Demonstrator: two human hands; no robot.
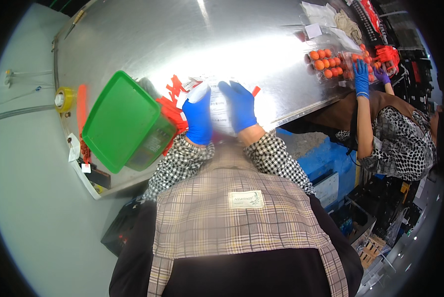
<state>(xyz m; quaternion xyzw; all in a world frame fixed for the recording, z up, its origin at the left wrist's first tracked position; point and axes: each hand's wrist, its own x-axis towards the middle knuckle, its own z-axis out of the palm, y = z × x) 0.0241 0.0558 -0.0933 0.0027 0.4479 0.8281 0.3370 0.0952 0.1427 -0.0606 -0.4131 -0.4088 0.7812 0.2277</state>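
Note:
Both my hands wear blue gloves and are close together over the near edge of the metal table. A white printed label sheet (pixel 218 105) lies between them, washed out by glare. My left hand (pixel 198 119) is closed on its left side, with a white patch over the fingers that I cannot make out. On the right side my right hand (pixel 241 106) has its fingers bent in and closed at the sheet's edge. Red mesh strips with white tags (pixel 172 111) lie against my left hand. Beside them stands a clear tub with a green lid (pixel 123 121).
Yellow tape (pixel 63 99), a red strip (pixel 82 114) and a knife (pixel 75 22) lie along the table's left edge. At right, a co-worker's blue-gloved hand (pixel 361 76) is over clear trays of orange-red round produce (pixel 326 63). The metal table (pixel 148 44) extends ahead.

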